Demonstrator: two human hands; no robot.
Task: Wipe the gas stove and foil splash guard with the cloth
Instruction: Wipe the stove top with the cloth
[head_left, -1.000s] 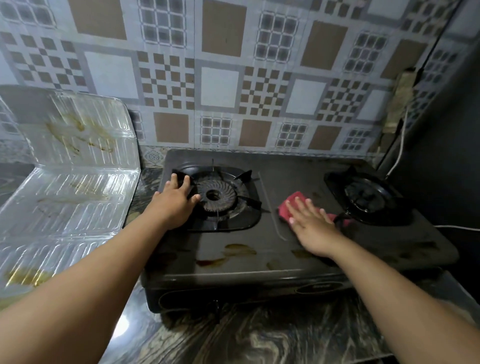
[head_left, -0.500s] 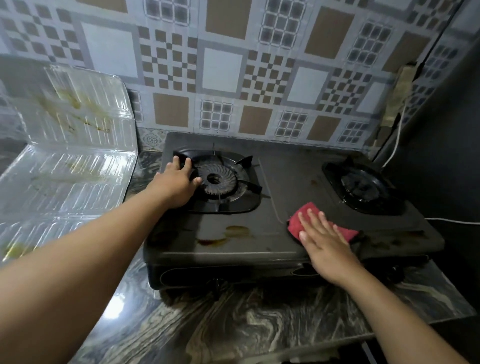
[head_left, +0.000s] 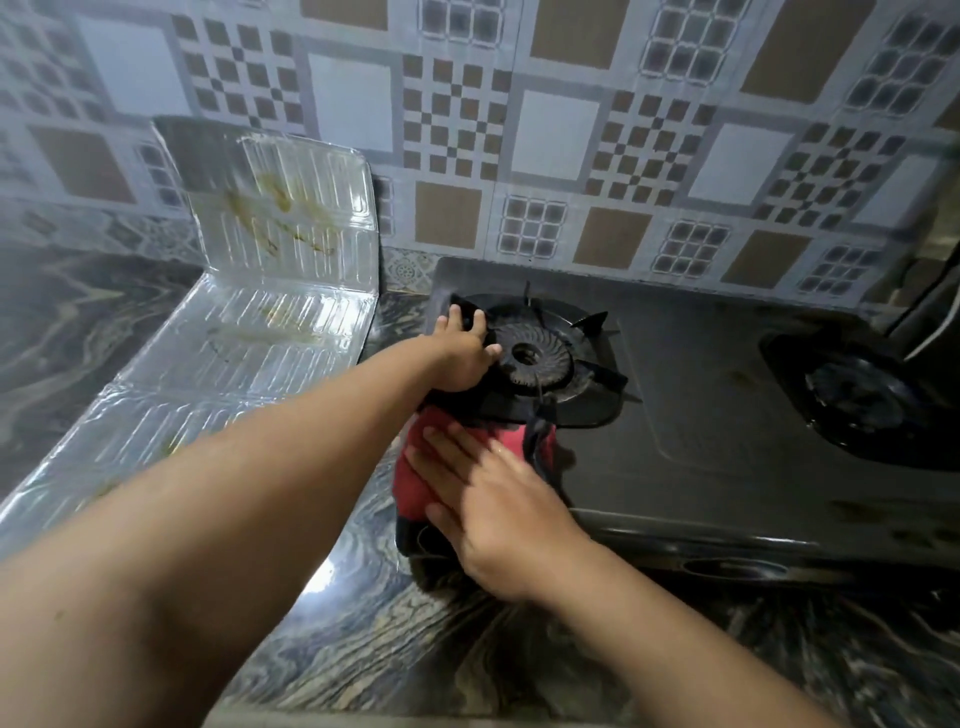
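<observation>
The black two-burner gas stove (head_left: 701, 415) stands on the counter against the tiled wall. My left hand (head_left: 460, 353) grips the left edge of the left burner grate (head_left: 540, 364), thumb on the burner ring. Just in front of that burner, my right hand (head_left: 498, 509) presses flat on the red cloth (head_left: 415, 483) at the stove's front-left corner; the cloth's far edge is hidden under the grate tray. The foil splash guard (head_left: 270, 332) lies bent to the left of the stove, with yellow-brown stains on its upright panel.
The right burner (head_left: 857, 395) sits at the stove's far right. A white cable (head_left: 940, 325) runs down in the right corner. Dark marbled countertop (head_left: 415, 649) extends in front of the stove and under the foil. Patterned tiles (head_left: 519, 130) cover the back wall.
My right hand has swept the red cloth leftward along the stove's front, from near the right burner to the front-left corner. My left hand stayed on the left burner. The view shifted left.
</observation>
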